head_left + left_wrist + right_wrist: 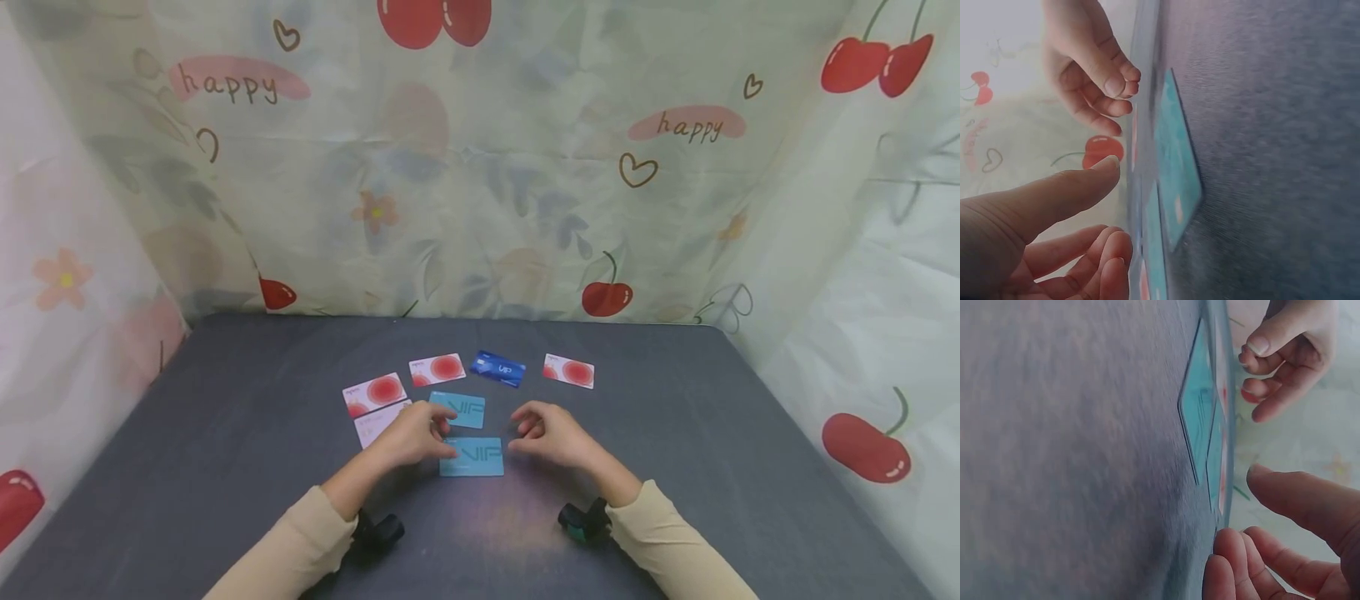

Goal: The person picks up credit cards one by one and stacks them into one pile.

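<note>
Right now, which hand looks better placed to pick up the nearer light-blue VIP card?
Probably the left hand: in the head view it overlaps the left end of the nearer light-blue VIP card, while the right hand sits just beyond the card's right edge. Both hands are empty.

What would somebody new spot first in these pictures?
Probably the big red cherries, printed on the pale cloth behind the dark table. Next come two bare hands: the left hand and the right hand face each other over the table, fingers bent. Between them lies a light-blue VIP card, with another light-blue one just beyond it.
</note>
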### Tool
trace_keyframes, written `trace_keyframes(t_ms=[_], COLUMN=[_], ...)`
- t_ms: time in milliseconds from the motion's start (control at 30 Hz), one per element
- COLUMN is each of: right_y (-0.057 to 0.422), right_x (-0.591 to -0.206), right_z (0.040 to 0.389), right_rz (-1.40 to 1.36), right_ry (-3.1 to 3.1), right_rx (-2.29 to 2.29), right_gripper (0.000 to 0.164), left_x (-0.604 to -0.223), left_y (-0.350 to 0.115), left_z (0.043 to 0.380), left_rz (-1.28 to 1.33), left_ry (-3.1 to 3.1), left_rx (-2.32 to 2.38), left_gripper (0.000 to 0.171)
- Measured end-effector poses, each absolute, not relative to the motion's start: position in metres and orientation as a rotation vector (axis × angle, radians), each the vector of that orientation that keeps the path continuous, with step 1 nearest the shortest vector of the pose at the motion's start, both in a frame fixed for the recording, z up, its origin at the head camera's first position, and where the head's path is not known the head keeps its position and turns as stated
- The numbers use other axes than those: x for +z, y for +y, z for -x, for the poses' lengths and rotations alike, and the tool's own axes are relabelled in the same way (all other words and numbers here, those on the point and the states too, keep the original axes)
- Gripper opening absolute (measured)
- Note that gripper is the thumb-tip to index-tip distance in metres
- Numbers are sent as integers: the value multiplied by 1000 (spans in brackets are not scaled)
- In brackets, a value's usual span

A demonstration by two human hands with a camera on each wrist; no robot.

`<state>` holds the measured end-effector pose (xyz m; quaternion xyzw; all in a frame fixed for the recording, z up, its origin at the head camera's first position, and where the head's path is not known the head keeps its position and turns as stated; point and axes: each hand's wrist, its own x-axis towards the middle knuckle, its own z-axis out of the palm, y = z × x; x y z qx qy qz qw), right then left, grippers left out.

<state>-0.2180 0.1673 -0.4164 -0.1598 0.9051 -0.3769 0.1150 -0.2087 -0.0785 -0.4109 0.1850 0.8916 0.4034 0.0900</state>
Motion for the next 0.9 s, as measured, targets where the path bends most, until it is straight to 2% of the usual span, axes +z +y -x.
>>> trace_keyframes(t_ms=[900], right_y=[224], right_x=[-414], right_z=[256], right_rz=[233], right_ry=[2808], right_rx=[-1155], right_gripper=[38], left_x=[-397], left_y=[-26], left_z=[261], left_rz=[-628], left_ry=[2676], left_rx=[1175], left_gripper=[48])
